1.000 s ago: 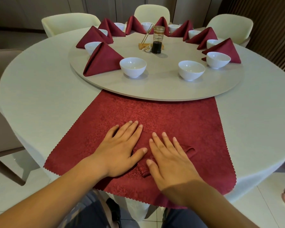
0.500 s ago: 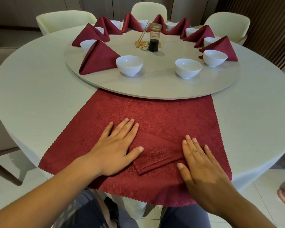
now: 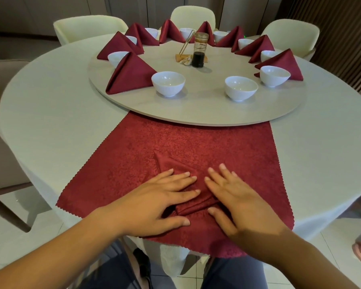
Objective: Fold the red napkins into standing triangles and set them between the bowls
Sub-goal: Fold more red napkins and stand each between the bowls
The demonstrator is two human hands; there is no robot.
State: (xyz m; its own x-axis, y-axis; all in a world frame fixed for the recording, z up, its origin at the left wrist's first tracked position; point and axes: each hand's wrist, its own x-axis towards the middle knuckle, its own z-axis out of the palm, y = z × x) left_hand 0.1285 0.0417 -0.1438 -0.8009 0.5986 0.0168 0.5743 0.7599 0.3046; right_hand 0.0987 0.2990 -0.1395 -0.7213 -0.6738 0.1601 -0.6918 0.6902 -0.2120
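Both hands flat, fingers spread, pressing the half-folded napkin (image 3: 196, 206) at lower centre of frame: left hand (image 3: 154, 203) on its left part, right hand (image 3: 238, 203) on its right, neither pinching. The free slot between near-left bowl (image 3: 168, 83) and near-right bowl (image 3: 241, 87) lies straight up-frame, roughly equidistant from both hands.

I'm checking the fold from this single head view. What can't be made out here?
Head view: flat red cloth napkin, creases covered by the left hand and right hand.
Head view: far white ceramic bowls, partly behind standing red folded napkins.
Head view: glass bottle of dark liquid, any label too small.
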